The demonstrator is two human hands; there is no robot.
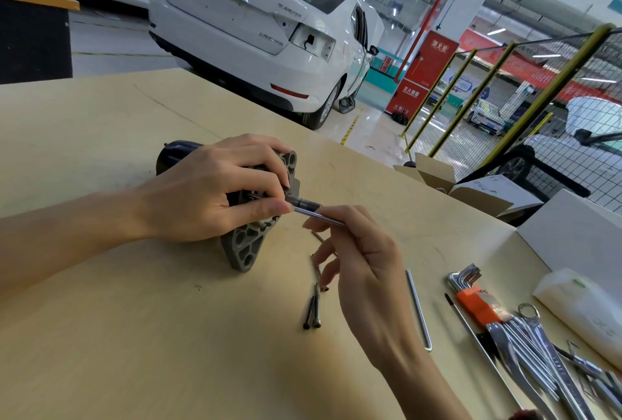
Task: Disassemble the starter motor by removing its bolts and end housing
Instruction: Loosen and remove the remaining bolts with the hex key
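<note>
Fingers of your right hand [356,271] pinch the driver shaft [316,212]; your left hand [208,190] clamps the starter motor [245,244]. Keep the bit square in the end-housing bolt and turn slowly.

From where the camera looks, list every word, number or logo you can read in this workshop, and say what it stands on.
"消火栓": white characters at the top of the red fire cabinet.
Winged emblem, no words: boot lid of the white saloon car.
Chrome lettering on that boot lid: too blurred to read.
White characters lower on the cabinet: too blurred.
Red banners behind the mesh fence: unreadable.
</note>
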